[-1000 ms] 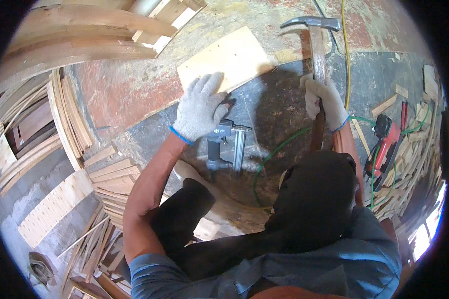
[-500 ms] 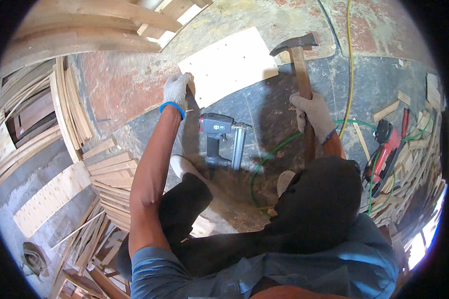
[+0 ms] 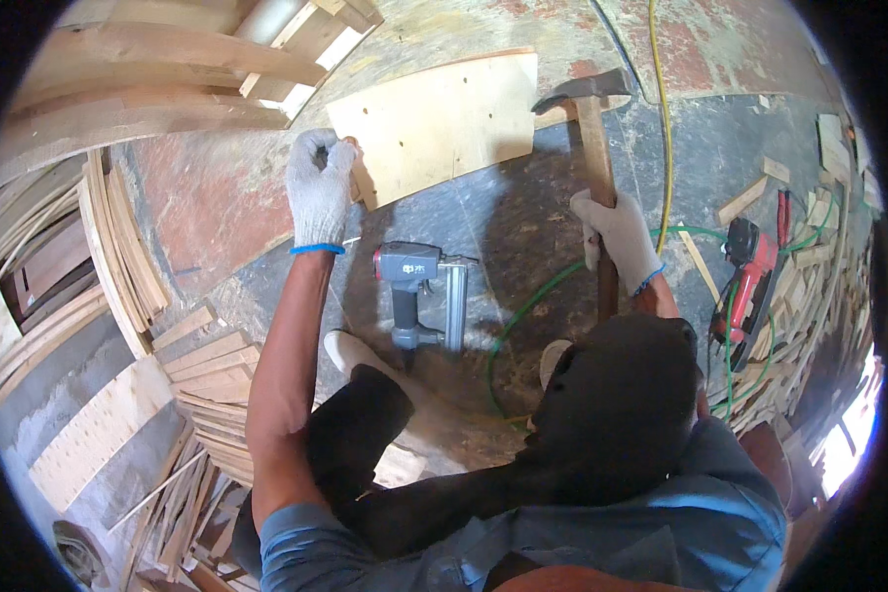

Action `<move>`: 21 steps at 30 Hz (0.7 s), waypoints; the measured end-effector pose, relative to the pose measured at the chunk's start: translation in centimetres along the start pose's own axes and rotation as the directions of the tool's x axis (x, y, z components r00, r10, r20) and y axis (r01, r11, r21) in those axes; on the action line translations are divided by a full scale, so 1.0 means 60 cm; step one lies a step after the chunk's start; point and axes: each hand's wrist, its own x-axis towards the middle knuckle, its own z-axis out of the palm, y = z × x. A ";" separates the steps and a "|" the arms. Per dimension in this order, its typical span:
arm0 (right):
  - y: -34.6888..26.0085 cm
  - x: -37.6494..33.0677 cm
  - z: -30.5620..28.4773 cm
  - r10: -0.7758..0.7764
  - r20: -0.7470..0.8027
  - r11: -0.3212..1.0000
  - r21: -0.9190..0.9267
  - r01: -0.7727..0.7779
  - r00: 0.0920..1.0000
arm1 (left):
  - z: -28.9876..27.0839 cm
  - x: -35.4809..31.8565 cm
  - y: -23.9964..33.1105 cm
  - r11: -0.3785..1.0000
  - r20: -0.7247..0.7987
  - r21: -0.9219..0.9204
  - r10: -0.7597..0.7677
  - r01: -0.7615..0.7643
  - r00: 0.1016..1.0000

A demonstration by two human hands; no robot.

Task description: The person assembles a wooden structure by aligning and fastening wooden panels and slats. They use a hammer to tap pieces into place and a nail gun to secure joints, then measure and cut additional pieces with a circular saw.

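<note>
My left hand [image 3: 321,187], in a white knit glove, grips the near left corner of a pale plywood panel [image 3: 444,118] that lies on the floor and has small holes in it. My right hand [image 3: 617,232], also gloved, is closed around the wooden handle of a hammer [image 3: 592,128]; its metal head rests by the panel's right edge. A grey nail gun [image 3: 419,291] lies on the floor between my hands, with a green hose [image 3: 528,306] running from it.
A red power tool [image 3: 745,286] lies on wood offcuts at the right. Stacks of curved wood strips [image 3: 118,247] and slats [image 3: 212,380] stand at the left. A yellow cable [image 3: 661,118] crosses the floor. Thick timbers [image 3: 168,69] lie at the top left. My knees and white shoes fill the bottom.
My left hand left the nail gun and reached forward to the panel's corner. My right hand moved the hammer nearer the panel.
</note>
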 end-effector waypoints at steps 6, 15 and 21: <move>0.003 -0.004 0.006 0.016 -0.066 0.995 0.103 -0.010 0.998 | -0.001 -0.008 0.008 0.976 0.024 0.136 0.166 -0.168 0.986; -0.083 -0.032 0.020 -0.063 -0.026 0.998 0.024 0.063 0.998 | 0.011 -0.002 0.002 0.982 -0.017 0.156 0.113 -0.108 0.994; -0.090 0.020 -0.003 -0.169 -0.159 0.983 -0.106 0.153 0.973 | 0.075 -0.022 -0.006 0.977 0.051 0.151 0.144 -0.150 0.988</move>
